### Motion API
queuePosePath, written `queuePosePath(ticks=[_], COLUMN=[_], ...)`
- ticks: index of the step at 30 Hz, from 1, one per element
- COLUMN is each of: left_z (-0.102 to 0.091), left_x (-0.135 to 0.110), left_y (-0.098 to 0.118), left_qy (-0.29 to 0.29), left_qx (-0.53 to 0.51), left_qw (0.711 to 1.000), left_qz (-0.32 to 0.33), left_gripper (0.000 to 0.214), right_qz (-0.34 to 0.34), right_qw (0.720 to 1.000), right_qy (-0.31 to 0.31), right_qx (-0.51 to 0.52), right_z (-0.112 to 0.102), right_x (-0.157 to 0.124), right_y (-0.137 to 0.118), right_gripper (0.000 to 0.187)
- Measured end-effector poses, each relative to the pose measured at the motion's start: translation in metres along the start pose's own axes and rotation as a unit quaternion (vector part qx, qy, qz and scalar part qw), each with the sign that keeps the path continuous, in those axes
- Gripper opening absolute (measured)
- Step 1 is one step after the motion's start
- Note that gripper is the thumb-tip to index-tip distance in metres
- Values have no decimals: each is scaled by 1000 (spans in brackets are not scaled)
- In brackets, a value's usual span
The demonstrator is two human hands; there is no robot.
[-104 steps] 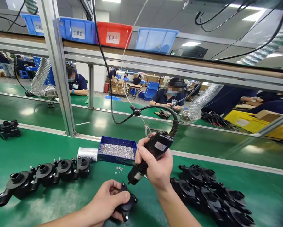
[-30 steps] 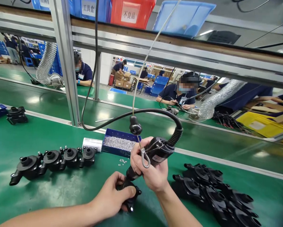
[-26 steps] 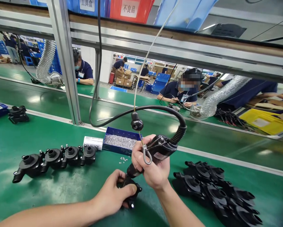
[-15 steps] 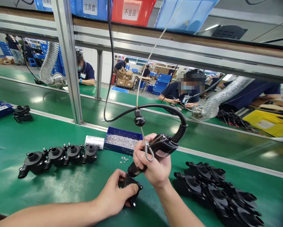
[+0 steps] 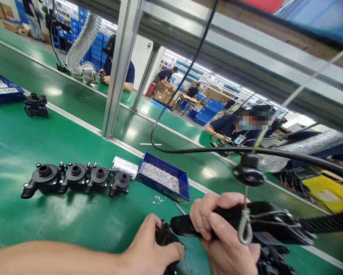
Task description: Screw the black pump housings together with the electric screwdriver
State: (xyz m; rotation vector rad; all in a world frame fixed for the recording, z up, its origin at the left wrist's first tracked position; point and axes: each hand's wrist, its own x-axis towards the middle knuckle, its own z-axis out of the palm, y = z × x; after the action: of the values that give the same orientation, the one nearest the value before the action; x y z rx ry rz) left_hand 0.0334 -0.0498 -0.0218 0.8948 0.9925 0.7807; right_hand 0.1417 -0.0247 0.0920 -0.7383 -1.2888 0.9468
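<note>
In my right hand is a black electric screwdriver, tilted almost level, its tip end beside the part in my other hand. A wire loop and a hanging cord hold the tool from above. My left hand grips a black pump housing low on the green bench, thumb across its near side. Fingers hide much of that housing. Whether the bit touches it I cannot tell. Just beyond lie several tiny silver nuts and a blue bin full of similar small metal pieces.
To the left stand several black pump housings in a row, with another farther back. More dark housings lie at right, partly behind my hand. A metal post rises at the bench's far edge; a black cable crosses ahead.
My right hand has swung the screwdriver from a steep slant to nearly level and moved right. My left hand still holds the pump housing. The view has tilted and shifted.
</note>
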Motion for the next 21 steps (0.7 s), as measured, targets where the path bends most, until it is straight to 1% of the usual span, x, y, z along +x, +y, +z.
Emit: queuePosePath(ticks=[6, 10, 13, 15, 17, 19, 21], left_z=[-4, -3, -2, -4, -9, -16, -23], left_x=[-3, -5, -4, -3, 1, 8, 15], left_y=[2, 1, 3, 7, 15, 24, 31], left_qy=[2, 8, -12, -32, -44, -44, -47], left_qx=[5, -2, -36, -44, -32, -22, -23], left_qw=[1000, 1000, 999, 998, 997, 998, 998], left_qz=[22, 16, 1, -34, -57, -49, -39], left_gripper=[41, 41, 41, 41, 43, 43, 41], right_qz=[0, -3, 2, 4, -8, -32, -28], right_qw=[1000, 1000, 1000, 1000, 1000, 999, 999], right_qy=[10, 18, 5, -8, -4, 15, 45], right_qx=[2, -2, -1, 2, 14, 23, 9], right_z=[4, 4, 3, 2, -1, -8, -17], right_x=[1, 2, 5, 8, 11, 11, 10], right_y=[-2, 0, 2, 2, -2, -9, -19], right_gripper=[16, 16, 17, 19, 22, 27, 33])
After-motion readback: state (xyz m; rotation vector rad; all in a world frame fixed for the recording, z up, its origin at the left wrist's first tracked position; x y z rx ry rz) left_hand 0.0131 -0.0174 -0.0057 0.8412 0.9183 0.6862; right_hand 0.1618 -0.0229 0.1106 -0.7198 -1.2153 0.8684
